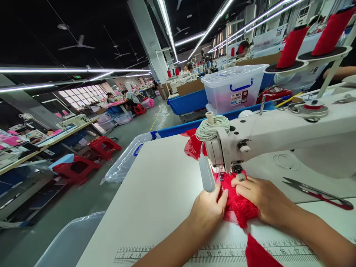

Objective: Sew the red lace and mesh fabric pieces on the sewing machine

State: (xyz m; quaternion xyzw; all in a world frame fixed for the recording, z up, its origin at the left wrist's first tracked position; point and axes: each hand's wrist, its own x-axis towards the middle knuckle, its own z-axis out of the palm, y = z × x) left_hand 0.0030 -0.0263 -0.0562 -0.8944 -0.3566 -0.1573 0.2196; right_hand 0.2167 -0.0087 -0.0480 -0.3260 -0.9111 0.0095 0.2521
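A piece of red lace fabric (pixel 241 209) lies on the white sewing table (pixel 155 196), running under the needle of a white sewing machine (pixel 278 133). My left hand (pixel 208 211) rests on the fabric's left side, fingers pressed flat down on it. On the right side, my right hand (pixel 261 198) presses the lace with fingers together, close to the presser foot. More red fabric (pixel 194 146) shows behind the machine head. A strip of it hangs over the table's front edge (pixel 258 256).
Thread snips (pixel 317 193) with red handles lie on the table to the right. Red thread cones (pixel 292 46) stand on the machine's rack. A clear lidded bin (pixel 233 87) sits behind; another bin (pixel 125 161) and red stools (pixel 105 146) are left. Other people work far back.
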